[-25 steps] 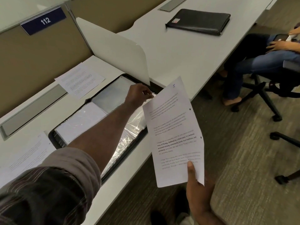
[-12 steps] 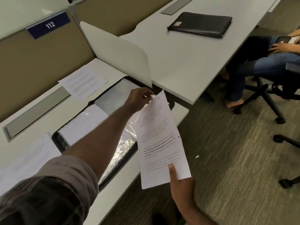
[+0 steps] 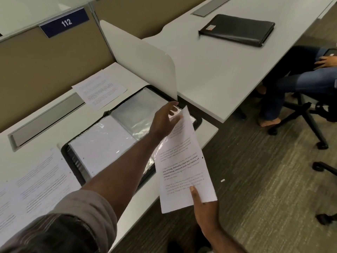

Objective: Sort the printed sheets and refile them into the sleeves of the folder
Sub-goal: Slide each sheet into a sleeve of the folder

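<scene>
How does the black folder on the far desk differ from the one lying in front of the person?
The far black zip folder is closed; the near black open folder lies spread flat, showing its clear plastic sleeves. The far one sits alone and untouched; the near one has the left hand reaching over it and printed sheets beside it. Both are black and lie flat on white desks.

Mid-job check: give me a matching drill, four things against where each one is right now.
Things:
1. held sheet
2. open folder
3. closed black folder
4. sign 112

Places:
A. on the partition
B. far desk
C. in the right hand, over the desk edge
D. near desk, under the left hand

Pairs: 1-C, 2-D, 3-B, 4-A
</scene>
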Available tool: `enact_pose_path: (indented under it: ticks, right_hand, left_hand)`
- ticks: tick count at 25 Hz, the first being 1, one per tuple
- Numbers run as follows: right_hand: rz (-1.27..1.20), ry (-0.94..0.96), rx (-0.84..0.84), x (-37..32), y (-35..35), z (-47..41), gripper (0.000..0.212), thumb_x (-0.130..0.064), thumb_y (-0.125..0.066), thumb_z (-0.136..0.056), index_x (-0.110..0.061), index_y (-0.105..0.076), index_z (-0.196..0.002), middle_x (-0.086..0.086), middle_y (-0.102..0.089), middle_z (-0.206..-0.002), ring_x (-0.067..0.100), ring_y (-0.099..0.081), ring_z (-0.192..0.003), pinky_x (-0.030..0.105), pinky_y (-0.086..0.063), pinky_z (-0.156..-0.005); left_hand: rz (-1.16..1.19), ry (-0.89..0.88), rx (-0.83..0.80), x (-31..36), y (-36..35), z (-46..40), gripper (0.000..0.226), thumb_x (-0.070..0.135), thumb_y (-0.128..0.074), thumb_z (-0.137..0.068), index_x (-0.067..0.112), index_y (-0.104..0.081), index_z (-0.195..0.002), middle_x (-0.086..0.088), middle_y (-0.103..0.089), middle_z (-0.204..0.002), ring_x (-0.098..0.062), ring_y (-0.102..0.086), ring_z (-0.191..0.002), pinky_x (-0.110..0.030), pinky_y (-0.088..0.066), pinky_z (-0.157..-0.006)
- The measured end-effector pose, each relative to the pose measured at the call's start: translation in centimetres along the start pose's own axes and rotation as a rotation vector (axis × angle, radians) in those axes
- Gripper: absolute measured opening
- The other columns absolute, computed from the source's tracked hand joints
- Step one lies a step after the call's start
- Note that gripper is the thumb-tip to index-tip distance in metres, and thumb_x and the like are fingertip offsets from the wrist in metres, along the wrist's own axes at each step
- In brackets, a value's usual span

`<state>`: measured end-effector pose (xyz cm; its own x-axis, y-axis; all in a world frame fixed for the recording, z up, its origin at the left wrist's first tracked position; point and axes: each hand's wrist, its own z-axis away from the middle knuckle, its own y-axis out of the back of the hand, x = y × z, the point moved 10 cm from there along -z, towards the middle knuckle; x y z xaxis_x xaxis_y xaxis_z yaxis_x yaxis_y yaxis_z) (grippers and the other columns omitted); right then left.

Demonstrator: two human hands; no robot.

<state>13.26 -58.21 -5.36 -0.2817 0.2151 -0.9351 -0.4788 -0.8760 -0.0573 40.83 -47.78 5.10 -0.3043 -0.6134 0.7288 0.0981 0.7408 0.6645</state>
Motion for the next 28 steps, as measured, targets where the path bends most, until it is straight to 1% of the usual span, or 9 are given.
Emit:
enact_pose_path:
  ticks: [4,6,9,12,17,20,22,24,28]
  right_hand:
    - [0.027,-0.055,-0.031,1.6,0.8,-0.9,0.033,-0.008,-0.069,-0.085,-0.037,-0.06,-0.099,-0.02,-0.07,-0.091,-0.007,-0.065,-0.091,0.013,-0.053,-0.066]
    - [0.037,-0.062,-0.039,1.7,1.0,-1.7,0.035,-0.006,-0.069,-0.084,-0.037,-0.06,-0.098,-0.018,-0.069,-0.094,-0.005,-0.066,-0.09,0.013,-0.053,-0.065]
    - [0.03,-0.088,-0.113,2.1,1.0,-2.9,0.041,-0.019,-0.078,-0.078,-0.035,-0.057,-0.109,-0.012,-0.068,-0.106,0.002,-0.066,-0.098,0.018,-0.055,-0.073]
    - [-0.117,-0.158,-0.234,2.4,1.5,-3.6,0.089,-0.068,-0.082,-0.051,-0.03,-0.052,-0.126,-0.006,-0.067,-0.122,0.017,-0.061,-0.116,0.037,-0.052,-0.095]
    - [-0.404,-0.326,-0.469,-0.8,1.7,-7.3,0.116,-0.087,-0.062,-0.05,-0.017,-0.045,-0.14,0.018,-0.056,-0.135,0.044,-0.052,-0.123,0.063,-0.04,-0.1]
    - [-0.39,-0.423,-0.645,-3.5,-0.5,-9.3,0.09,-0.076,-0.056,-0.07,-0.02,-0.046,-0.139,0.021,-0.054,-0.135,0.047,-0.051,-0.122,0.064,-0.041,-0.096]
    - [-0.082,-0.343,-0.61,-4.4,-1.6,-11.9,0.055,-0.054,-0.051,-0.089,-0.016,-0.053,-0.129,0.018,-0.063,-0.119,0.036,-0.065,-0.105,0.048,-0.053,-0.08]
    - [0.196,-0.227,-0.519,-5.7,-3.3,-15.0,0.03,-0.032,-0.056,-0.094,-0.016,-0.057,-0.118,0.013,-0.069,-0.106,0.026,-0.071,-0.09,0.034,-0.056,-0.068]
    - [0.467,-0.002,-0.476,-7.8,-7.8,-19.1,0.02,-0.026,-0.052,-0.099,-0.018,-0.058,-0.116,0.003,-0.067,-0.102,0.02,-0.068,-0.093,0.031,-0.059,-0.071]
  left_hand:
    - [-0.135,0.094,0.129,-3.5,-0.7,3.8,0.086,0.056,-0.081,-0.065,0.023,-0.041,-0.134,0.0,-0.043,-0.129,-0.017,-0.049,-0.113,-0.031,-0.046,-0.092]
    - [-0.188,0.18,0.116,-5.4,-2.0,5.6,0.087,0.057,-0.079,-0.067,0.026,-0.037,-0.136,0.001,-0.04,-0.133,-0.018,-0.046,-0.118,-0.035,-0.042,-0.096]
    - [-0.203,0.26,0.064,-7.7,-3.7,6.6,0.06,0.037,-0.073,-0.081,0.02,-0.048,-0.134,-0.002,-0.049,-0.131,-0.021,-0.046,-0.12,-0.042,-0.04,-0.104]
    - [-0.181,0.23,0.09,-8.3,-4.0,6.4,0.022,0.024,-0.063,-0.089,0.018,-0.067,-0.11,-0.003,-0.062,-0.11,-0.022,-0.052,-0.106,-0.039,-0.045,-0.094]
    - [-0.196,0.192,0.185,-7.4,-3.3,6.7,0.012,0.017,-0.063,-0.091,0.012,-0.074,-0.094,-0.003,-0.064,-0.093,-0.02,-0.052,-0.091,-0.03,-0.044,-0.079]
    - [-0.208,0.208,0.209,-7.4,-3.1,6.7,0.013,0.019,-0.065,-0.091,0.011,-0.075,-0.093,-0.002,-0.065,-0.09,-0.018,-0.053,-0.089,-0.03,-0.046,-0.078]
    - [-0.225,0.224,0.213,-7.4,-3.1,6.5,0.014,0.022,-0.063,-0.092,0.013,-0.075,-0.093,-0.001,-0.065,-0.088,-0.018,-0.054,-0.088,-0.031,-0.046,-0.078]
    - [-0.242,0.25,0.192,-7.5,-3.2,6.1,0.016,0.025,-0.06,-0.094,0.015,-0.073,-0.093,0.0,-0.066,-0.088,-0.018,-0.054,-0.088,-0.033,-0.046,-0.078]
    - [-0.194,0.31,0.147,-7.7,-3.3,5.1,0.013,0.024,-0.055,-0.096,0.02,-0.066,-0.101,0.006,-0.064,-0.095,-0.013,-0.055,-0.087,-0.03,-0.047,-0.078]
